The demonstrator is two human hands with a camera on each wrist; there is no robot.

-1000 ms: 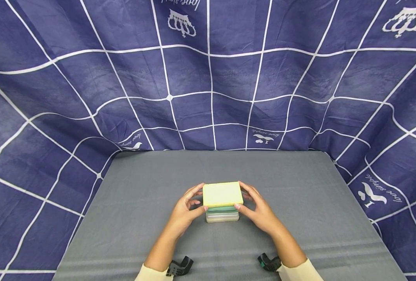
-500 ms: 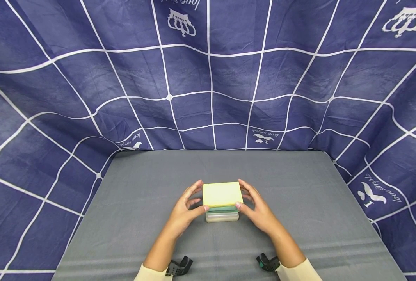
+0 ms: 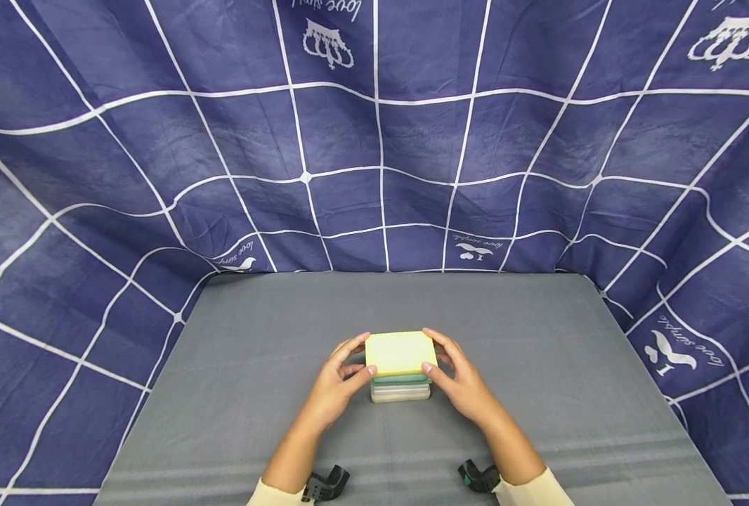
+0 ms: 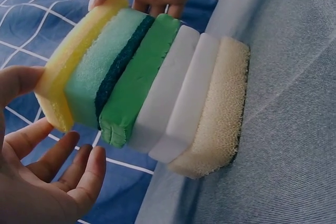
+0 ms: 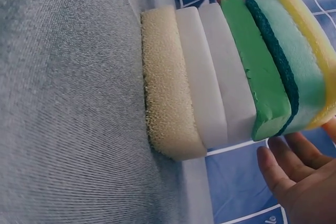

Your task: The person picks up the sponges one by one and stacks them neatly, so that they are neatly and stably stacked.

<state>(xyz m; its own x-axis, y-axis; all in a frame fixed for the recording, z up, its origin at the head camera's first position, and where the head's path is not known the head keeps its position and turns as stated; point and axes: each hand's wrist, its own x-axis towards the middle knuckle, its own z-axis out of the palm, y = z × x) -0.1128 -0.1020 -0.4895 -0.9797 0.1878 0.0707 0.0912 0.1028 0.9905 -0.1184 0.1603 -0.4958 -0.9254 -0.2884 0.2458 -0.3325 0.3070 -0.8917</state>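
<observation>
A stack of blocks and sponges stands upright on the grey surface. At its base is a beige sponge [image 4: 223,98], with two white blocks [image 4: 190,98] above it. Higher come a green block [image 4: 144,77] with a dented surface and a teal sponge [image 4: 97,66] with a dark scouring layer underneath. A yellow sponge [image 3: 401,353] lies on top. My left hand [image 3: 331,392] pinches its left end between thumb and index finger, and my right hand [image 3: 467,388] does likewise at the right end. The remaining fingers of both hands hang beside the stack, off the lower layers.
The grey cloth-covered table [image 3: 273,316] spreads around the stack. Behind it and along both sides hangs a blue curtain [image 3: 412,204] with white grid lines. A black wrist device [image 3: 326,483] sits below the left hand, another wrist device [image 3: 478,476] below the right.
Both hands' fingertips have drawn in slightly against the ends of the yellow sponge; half a second ago the left fingers stood a little apart from it. The stack stays in place.
</observation>
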